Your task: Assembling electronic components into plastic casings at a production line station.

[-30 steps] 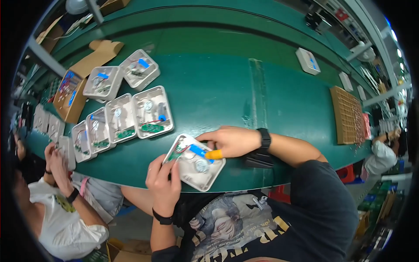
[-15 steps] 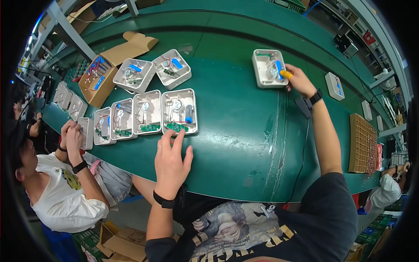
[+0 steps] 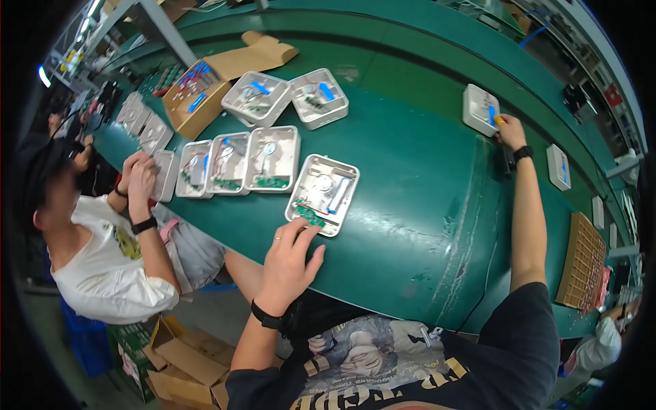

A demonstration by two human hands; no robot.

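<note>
My left hand (image 3: 290,254) rests its index and middle fingertips at the near rim of an open white plastic box (image 3: 335,171), by the green circuit board (image 3: 309,214) inside; the thumb stands apart. This box sits slightly turned and also holds a round metallic part, wires and a blue cylindrical cell (image 3: 338,194). Far to the right, my outstretched right hand (image 3: 511,132) grips the near right side of another white box (image 3: 471,117). A yellow cover is on one finger, beside that box's blue cell. The grip's underside is hidden.
Three similar boxes (image 3: 272,156) form a row on the left, with two more (image 3: 320,98) behind. A cardboard box (image 3: 179,121) holds blue cells. A co-worker (image 3: 113,239) sits at the left. A gridded brown tray (image 3: 581,263) and a black cable (image 3: 489,273) are at right.
The near box has come away from the row, rightward and toward me, turning under my left fingers. My right hand has carried its box farther right and away. The whole view has shifted.
</note>
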